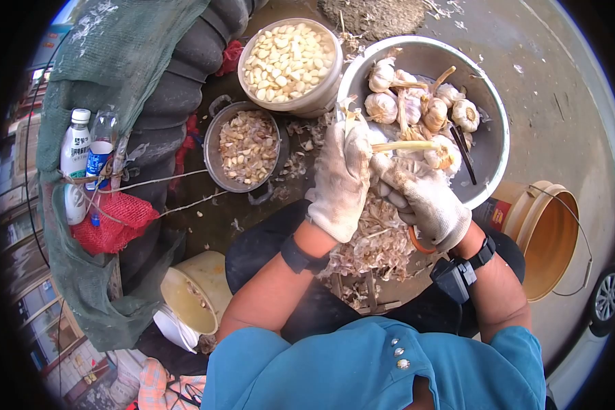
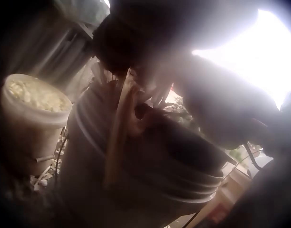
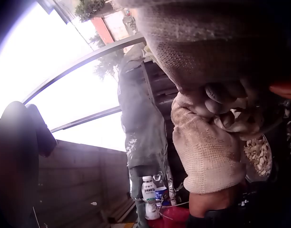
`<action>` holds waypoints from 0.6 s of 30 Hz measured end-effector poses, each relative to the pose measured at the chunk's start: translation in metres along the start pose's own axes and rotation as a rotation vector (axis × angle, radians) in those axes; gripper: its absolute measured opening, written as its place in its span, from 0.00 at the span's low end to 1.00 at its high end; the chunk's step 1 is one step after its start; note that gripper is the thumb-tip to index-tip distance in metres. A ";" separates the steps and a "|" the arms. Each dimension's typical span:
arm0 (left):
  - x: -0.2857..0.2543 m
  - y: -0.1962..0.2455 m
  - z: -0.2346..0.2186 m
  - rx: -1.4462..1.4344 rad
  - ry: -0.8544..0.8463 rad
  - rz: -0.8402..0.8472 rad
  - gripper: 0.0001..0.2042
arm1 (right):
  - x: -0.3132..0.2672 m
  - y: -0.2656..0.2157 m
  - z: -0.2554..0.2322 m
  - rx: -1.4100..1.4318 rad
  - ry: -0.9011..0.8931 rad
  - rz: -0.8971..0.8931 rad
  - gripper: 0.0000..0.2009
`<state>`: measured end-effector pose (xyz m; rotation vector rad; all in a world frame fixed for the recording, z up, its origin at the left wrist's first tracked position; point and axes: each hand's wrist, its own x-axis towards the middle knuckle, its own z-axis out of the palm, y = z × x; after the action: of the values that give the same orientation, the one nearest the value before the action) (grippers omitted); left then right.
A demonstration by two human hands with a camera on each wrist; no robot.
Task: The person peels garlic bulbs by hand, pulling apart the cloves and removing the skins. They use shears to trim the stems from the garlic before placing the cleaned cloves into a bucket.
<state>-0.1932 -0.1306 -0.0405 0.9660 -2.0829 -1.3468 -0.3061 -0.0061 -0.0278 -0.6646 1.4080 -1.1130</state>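
Both hands wear whitish knit gloves with dirty fingers and meet over the near edge of a metal basin (image 1: 500, 160). My left hand (image 1: 342, 181) grips garlic, its fingers pointing away from me. Pale papery skin of the garlic (image 3: 242, 121) shows between the hands in the right wrist view. A long dry stem (image 1: 406, 145) sticks out to the right from between them. My right hand (image 1: 427, 201) curls its fingers against the same garlic; most of it is hidden by the gloves. An orange curved piece (image 1: 420, 242) shows under the heel of the right hand.
Whole garlic bulbs (image 1: 434, 116) and a dark thin tool (image 1: 463, 156) lie in the basin. Left of it stand a bucket of peeled cloves (image 1: 336, 61) and a pot of unpeeled cloves (image 1: 210, 147). Skins (image 1: 379, 239) pile below my hands. A tan bucket (image 1: 572, 205) lies tipped at right.
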 end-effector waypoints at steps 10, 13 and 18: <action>0.012 -0.011 -0.022 -0.576 -0.261 -0.312 0.22 | 0.001 -0.009 -0.002 0.100 0.062 -0.021 0.16; 0.015 -0.007 -0.030 -0.575 -0.394 -0.461 0.22 | 0.003 -0.012 0.006 0.098 0.083 -0.107 0.18; 0.010 -0.021 -0.028 -0.519 -0.357 -0.308 0.22 | 0.005 -0.021 0.013 -0.115 0.149 -0.066 0.16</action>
<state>-0.1739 -0.1600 -0.0484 0.8824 -1.7013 -2.2160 -0.2991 -0.0222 -0.0098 -0.7265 1.5962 -1.1592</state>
